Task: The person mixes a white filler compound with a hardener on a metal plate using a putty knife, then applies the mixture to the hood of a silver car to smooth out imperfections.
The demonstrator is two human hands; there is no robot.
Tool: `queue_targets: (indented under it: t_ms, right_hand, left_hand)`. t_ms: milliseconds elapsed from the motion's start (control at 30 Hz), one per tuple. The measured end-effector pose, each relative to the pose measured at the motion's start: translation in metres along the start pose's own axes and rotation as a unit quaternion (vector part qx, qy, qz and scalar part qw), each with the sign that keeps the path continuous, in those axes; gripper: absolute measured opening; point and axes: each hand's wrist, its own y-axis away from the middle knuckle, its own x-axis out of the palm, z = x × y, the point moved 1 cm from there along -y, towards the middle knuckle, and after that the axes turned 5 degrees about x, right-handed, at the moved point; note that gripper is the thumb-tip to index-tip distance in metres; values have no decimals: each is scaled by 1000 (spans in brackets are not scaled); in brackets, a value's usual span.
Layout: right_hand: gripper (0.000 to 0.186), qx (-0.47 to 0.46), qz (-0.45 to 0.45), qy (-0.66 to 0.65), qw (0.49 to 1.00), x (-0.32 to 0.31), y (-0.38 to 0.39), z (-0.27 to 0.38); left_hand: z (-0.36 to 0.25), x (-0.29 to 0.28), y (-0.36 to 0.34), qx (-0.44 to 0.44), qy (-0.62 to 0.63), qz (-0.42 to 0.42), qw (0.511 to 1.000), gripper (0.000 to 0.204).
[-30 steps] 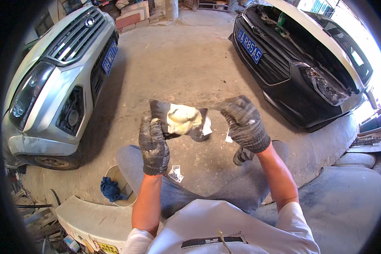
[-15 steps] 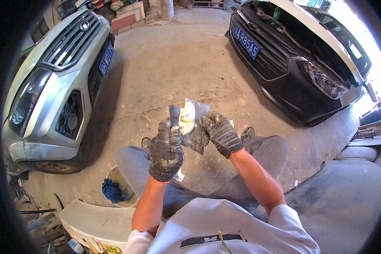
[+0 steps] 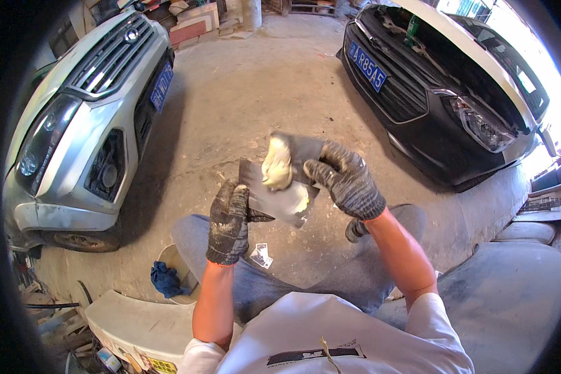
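While the left hand grips the lower edge of a dark flat pad with fingers closed, the right hand pinches its upper edge, fingers curled shut on it. Pale putty sits on the pad between the hands, in front of the chest. This looks like working the putty; next likely calls for steady scraping. Below the left hand: a bucket with a blue rag.

open floor ahead, cars flanking
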Motion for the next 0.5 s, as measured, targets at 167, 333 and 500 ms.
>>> queue_targets:
  t_ms: [167,333,500]
  right_hand:
    - [32,-152,80,373,912,-15,3,18]
    - [44,-289,-66,470,831,-3,8,30]
    - [46,-267,0,488,831,19,20,14]
  left_hand:
    - [2,-4,-4,14,40,-45,998,15]
    - [25,4,-9,88,58,-88,990,20]
    - [49,0,-19,141,-291,-97,941,32]
